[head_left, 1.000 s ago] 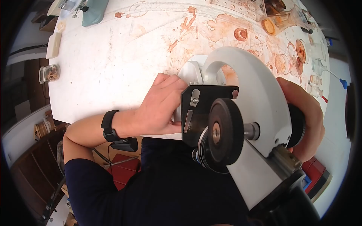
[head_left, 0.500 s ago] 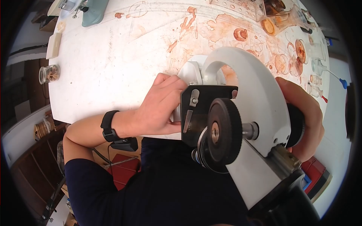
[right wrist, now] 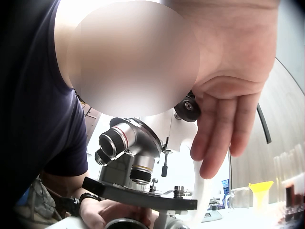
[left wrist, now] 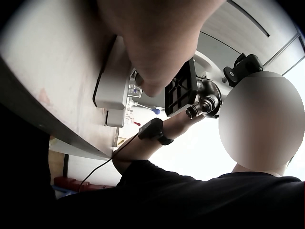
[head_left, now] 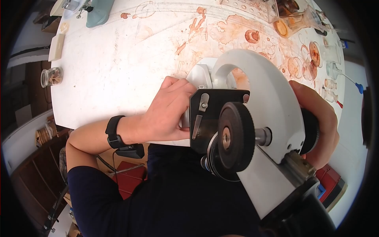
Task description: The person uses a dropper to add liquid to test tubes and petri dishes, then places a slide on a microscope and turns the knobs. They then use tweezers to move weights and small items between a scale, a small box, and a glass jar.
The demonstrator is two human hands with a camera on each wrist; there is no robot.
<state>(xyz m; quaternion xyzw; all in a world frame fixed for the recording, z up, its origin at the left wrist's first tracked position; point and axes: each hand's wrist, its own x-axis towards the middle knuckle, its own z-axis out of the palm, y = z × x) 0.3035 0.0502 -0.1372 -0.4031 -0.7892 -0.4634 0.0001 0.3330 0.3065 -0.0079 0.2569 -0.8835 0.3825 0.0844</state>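
Note:
A white microscope (head_left: 272, 94) stands at the table's near edge, its arm curving toward the person. My left hand (head_left: 167, 108) reaches in under the black stage (head_left: 209, 104) with fingers and thumb curled round a part there; the stage hides its fingertips. In the right wrist view, that hand shows below the stage beside a round black-rimmed part (right wrist: 126, 224). My right hand (head_left: 327, 122) curves round the black focus knob (head_left: 311, 132) on the microscope's right side. Its twin knob (head_left: 239, 138) faces the head camera. Objectives (right wrist: 141, 174) hang above the stage.
A glass jar (head_left: 51, 77) and a pale block (head_left: 56, 47) stand at the table's left edge. A green device (head_left: 98, 14) is at the back left. Glass dishes (head_left: 315, 54), a clear rack (head_left: 252, 8) and a blue-bulbed dropper (head_left: 358, 87) lie right. Reddish stains mark the tabletop.
The near focus knob shifts slightly left, then back, with small movement of the right hand at its twin. The left hand stays in place under the stage.

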